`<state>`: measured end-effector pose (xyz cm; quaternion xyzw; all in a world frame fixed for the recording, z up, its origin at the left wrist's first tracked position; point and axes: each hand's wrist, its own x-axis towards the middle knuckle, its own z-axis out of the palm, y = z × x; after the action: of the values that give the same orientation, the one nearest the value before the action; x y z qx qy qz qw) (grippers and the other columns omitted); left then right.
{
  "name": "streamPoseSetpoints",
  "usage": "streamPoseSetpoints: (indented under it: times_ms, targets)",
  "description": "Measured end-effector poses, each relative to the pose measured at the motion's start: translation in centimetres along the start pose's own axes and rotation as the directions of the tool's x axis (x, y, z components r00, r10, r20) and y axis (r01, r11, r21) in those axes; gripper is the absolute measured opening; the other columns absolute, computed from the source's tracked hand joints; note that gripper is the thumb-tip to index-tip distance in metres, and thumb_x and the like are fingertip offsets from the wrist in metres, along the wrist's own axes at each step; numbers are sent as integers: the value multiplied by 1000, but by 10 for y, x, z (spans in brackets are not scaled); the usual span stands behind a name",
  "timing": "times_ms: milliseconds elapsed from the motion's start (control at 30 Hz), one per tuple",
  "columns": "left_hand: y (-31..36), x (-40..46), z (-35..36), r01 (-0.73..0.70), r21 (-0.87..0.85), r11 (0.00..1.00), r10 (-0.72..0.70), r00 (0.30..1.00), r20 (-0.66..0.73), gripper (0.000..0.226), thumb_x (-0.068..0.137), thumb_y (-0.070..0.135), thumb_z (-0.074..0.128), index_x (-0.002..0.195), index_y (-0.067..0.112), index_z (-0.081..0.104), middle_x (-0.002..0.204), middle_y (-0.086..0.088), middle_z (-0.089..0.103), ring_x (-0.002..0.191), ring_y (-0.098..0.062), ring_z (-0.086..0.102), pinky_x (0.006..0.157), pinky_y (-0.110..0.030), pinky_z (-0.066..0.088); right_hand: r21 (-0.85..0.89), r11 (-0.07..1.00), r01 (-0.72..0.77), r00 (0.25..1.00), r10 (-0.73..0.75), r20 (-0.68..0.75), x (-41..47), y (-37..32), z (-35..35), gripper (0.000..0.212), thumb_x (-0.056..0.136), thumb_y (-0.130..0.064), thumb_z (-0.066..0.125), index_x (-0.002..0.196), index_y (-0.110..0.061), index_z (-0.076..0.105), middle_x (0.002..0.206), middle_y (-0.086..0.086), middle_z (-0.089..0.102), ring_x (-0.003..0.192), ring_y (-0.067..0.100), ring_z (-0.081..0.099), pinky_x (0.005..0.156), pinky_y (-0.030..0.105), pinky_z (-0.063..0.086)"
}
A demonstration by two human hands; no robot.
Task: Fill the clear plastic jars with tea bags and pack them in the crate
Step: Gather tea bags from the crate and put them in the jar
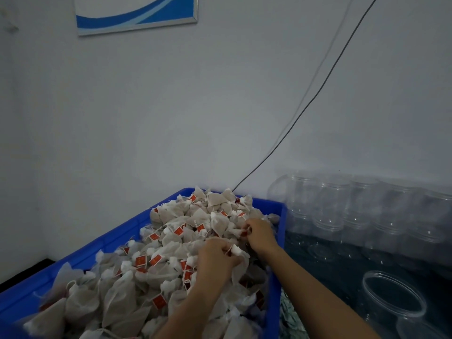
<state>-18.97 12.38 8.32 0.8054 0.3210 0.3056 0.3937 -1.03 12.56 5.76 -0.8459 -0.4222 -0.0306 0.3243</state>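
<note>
Blue crate (276, 277) was heaped with tea bags (137, 285). Both hands dug in the pile: the left hand (217, 256) grasped one bag, and the right hand (260, 233) pinched another. Clear jars (354, 211) stood stacked just beside the crate, one open jar (393, 294) nearer.

Crate (102, 243): blue moulded plastic, smooth, slight sheen. Tea bags (171, 241): off-white gauzy mesh fabric, matt, crinkled, with thin white string and small red paper tags. Jars (342, 211): clear plastic, glossy, ribbed at the necks. Open jar (393, 293) up front: same clear plastic, shiny rim. Wall (171, 106): matt pale paint. Cable (318, 94): thin, dark, smooth jacket. Picture frame (137, 26): silvery, metal-looking edge.
</note>
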Motion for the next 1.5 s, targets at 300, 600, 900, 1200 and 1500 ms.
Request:
streamPoseSetpoints:
  times_ms: [300, 600, 900, 1200, 1500]
  targets:
    - [7, 1, -1, -147, 131, 980, 151, 988, -27, 16, 81, 23, 76, 78, 27, 61, 136, 5, 42, 126, -12, 41, 101, -18, 35, 744, 653, -145, 986, 29, 167, -30, -13, -46, 7, 92, -18, 62, 92, -24, 63, 93, 2, 68, 79, 15, 68, 59, 16, 53]
    - [5, 0, 3, -256, 105, 961, 256, 967, 16, 15, 80, 21, 75, 78, 25, 61, 111, 13, 50, 97, -2, 49, 77, -5, 36, 759, 617, -208, 924, -131, 359, -39, -19, -50, 32, 91, -39, 58, 97, -10, 70, 88, 2, 75, 84, 12, 71, 73, 21, 57]
    - [-5, 6, -1, -58, 161, 985, 83, 985, -152, 11, 92, 21, 61, 100, 13, 62, 98, -1, 61, 79, -6, 53, 58, -13, 38, 56, 997, 55, 906, -73, 416, -15, -16, -8, 33, 90, -25, 61, 120, -12, 56, 116, 8, 60, 106, 23, 57, 95, 36, 49]
    - [-7, 4, 1, 18, -88, 996, -32, 986, -163, 60, 85, 7, 69, 132, 3, 31, 80, 3, 55, 68, -7, 58, 52, -17, 46, -30, 999, 23, 972, -16, 235, -13, -11, -6, 15, 93, -17, 55, 107, -12, 58, 108, 9, 62, 99, 22, 57, 90, 31, 48]
    - [1, 6, 0, 97, -188, 977, -111, 992, -65, 93, 80, 9, 76, 148, 7, 12, 92, 8, 52, 79, -5, 57, 57, -16, 51, 735, 660, -154, 987, 130, 90, -25, -13, -35, 12, 96, -15, 54, 95, -25, 59, 100, -1, 61, 87, 12, 62, 58, 16, 50]
